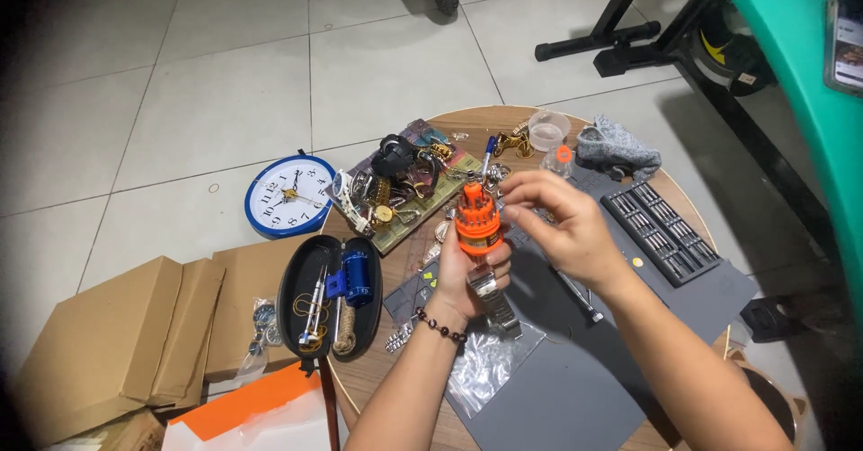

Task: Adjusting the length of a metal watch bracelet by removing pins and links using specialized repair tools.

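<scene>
Left hand (467, 276) grip closed around orange bit holder (476, 220) and metal watch band (494, 300), right hand (562, 222) fingertips pinching its top

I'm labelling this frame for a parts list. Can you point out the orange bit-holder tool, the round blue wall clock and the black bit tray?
Orange bit-holder tool (476, 222), head view, ribbed body.
Round blue wall clock (290, 196), head view, white dial.
Black bit tray (661, 232), head view, middle rows.

Two bare forearms, showing no sleeves. Left hand (463, 276) wearing a bracelet of dark round beads (440, 326) at the wrist. Right hand (562, 226) wearing nothing: showing no ring, watch or glove. Fingernails looking short and unpainted.
</scene>
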